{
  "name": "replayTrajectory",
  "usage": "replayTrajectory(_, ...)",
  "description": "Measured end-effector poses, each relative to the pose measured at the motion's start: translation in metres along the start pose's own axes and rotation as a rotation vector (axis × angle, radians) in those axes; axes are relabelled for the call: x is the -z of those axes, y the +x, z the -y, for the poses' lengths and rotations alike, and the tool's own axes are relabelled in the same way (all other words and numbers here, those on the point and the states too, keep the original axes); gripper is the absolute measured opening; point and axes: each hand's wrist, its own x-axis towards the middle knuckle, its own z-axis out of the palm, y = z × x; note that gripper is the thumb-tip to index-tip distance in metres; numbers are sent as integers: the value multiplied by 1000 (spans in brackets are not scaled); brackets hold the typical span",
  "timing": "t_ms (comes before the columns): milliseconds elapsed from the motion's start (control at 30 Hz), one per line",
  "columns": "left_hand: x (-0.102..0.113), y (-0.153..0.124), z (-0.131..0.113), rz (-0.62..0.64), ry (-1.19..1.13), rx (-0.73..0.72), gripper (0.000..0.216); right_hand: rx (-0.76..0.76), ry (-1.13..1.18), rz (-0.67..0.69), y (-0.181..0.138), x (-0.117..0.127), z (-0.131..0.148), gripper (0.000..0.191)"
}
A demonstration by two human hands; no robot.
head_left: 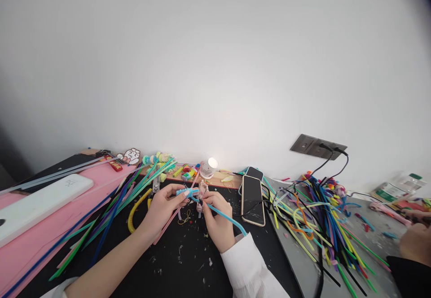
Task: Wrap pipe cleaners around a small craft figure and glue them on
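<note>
My left hand pinches the coiled end of a light blue pipe cleaner above the black mat. My right hand, in a white sleeve, is closed on the same pipe cleaner beside a small pink twisted figure. The blue stem runs from my fingers down to the right, past my wrist. Both hands meet near the middle of the mat.
Long coloured pipe cleaners fan out at the left over a pink sheet with a white box. Two phones lie right of my hands. A tangled pile of pipe cleaners and black cables cover the grey board. Another person's hand is at far right.
</note>
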Motion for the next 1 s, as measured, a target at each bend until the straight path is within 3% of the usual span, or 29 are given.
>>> replayTrajectory(300, -3, -3, -6, 8, 75, -132, 40, 30, 21, -25, 1, 0, 0, 19)
replayTrajectory(567, -2, -5, -7, -4, 107, -103, 43, 29, 13, -13, 1, 0, 2, 19)
replayTrajectory(1000, -2, -1, 6, 132, 247, -183, 38, -81, -14, -60, -1, 0, -5, 21)
